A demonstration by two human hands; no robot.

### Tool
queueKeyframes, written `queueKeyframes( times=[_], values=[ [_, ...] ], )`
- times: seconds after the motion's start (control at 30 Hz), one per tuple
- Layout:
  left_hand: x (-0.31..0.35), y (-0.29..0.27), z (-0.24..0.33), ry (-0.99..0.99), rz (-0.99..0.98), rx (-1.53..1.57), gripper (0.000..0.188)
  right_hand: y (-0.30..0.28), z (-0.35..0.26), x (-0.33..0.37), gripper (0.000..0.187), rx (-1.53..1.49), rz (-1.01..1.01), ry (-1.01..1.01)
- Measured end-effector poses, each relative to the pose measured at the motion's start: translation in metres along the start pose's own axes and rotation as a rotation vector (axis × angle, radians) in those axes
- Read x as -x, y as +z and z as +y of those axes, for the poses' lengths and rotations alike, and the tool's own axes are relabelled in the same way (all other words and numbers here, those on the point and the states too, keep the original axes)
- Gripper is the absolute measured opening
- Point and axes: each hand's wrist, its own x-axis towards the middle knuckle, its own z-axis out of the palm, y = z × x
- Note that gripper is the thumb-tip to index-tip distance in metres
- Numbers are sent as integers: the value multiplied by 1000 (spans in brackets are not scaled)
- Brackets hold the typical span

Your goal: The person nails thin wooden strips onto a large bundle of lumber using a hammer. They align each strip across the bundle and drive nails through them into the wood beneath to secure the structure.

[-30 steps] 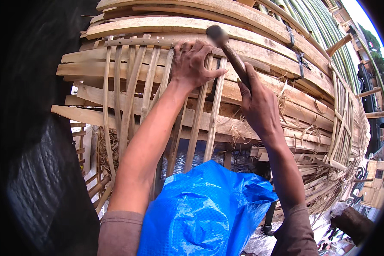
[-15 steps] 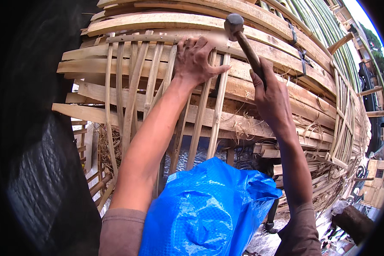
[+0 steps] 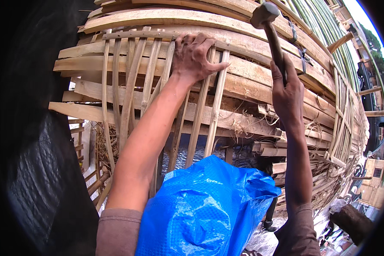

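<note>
My left hand (image 3: 194, 57) grips the top crosspiece (image 3: 123, 34), a thin wooden strip, its fingers curled over the upper edge and the thumb stretched to the right. Several narrow upright slats (image 3: 217, 102) hang down from this strip, forming a lattice frame against stacked timber. In my right hand (image 3: 288, 94) is a hammer (image 3: 274, 40) with a wooden handle, held raised to the right of the lattice with its dark head up. The hammer touches nothing. What lies under my left palm is hidden.
Behind the lattice are stacked planks (image 3: 158, 19), with curly shavings (image 3: 241, 126) caught among them. A blue plastic sheet (image 3: 200, 205) covers the lower middle, close to my body. Another lattice frame (image 3: 339, 115) leans at the right, and green poles (image 3: 313, 27) lie beyond.
My right hand has lifted the hammer up and to the right, away from the crosspiece. The left hand keeps nearly the same place on the strip.
</note>
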Motion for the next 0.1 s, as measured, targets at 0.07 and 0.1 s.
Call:
queueKeyframes(
  times=[0.07, 0.1],
  values=[
    [2, -1, 0, 6, -17, -28, 86, -14, -21, -5, 43, -68, 83, -88],
    [3, 2, 1, -5, -19, -39, 87, -18, -33, -3, 47, -118, 85, -58]
  ],
)
